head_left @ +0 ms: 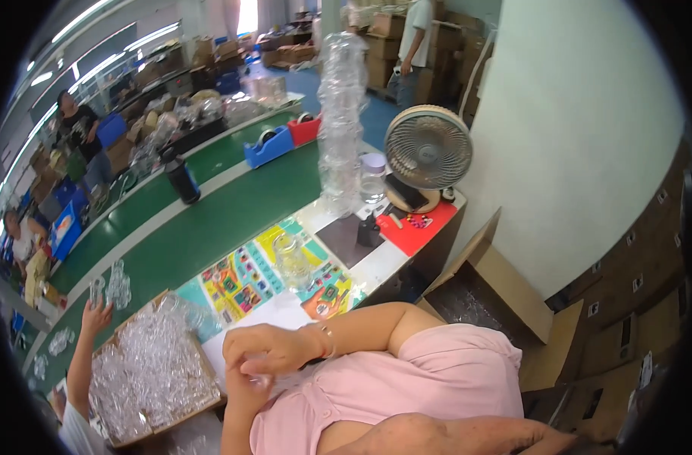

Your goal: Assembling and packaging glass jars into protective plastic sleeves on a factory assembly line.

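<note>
My right hand (268, 347), with a bracelet at the wrist, closes over my left hand (247, 388) in front of my pink top. Between them shows part of a small clear plastic piece (261, 373), mostly hidden by the fingers. Both hands are above the table's near edge, beside a white paper sheet (274, 312). To their left stands an open cardboard box (215, 370) heaped with clear plastic pieces (152, 371). A clear, rounded plastic piece (291, 256) rests on a colourful printed sheet (243, 277) beyond my hands.
At left, a co-worker's hand (97, 315) holds a clear piece near a green conveyor belt (232, 203). A tall stack of clear plastic shells (341, 121), a fan (429, 148) and a lidded jar (372, 178) stand far right. An open carton (505, 296) sits right of the table.
</note>
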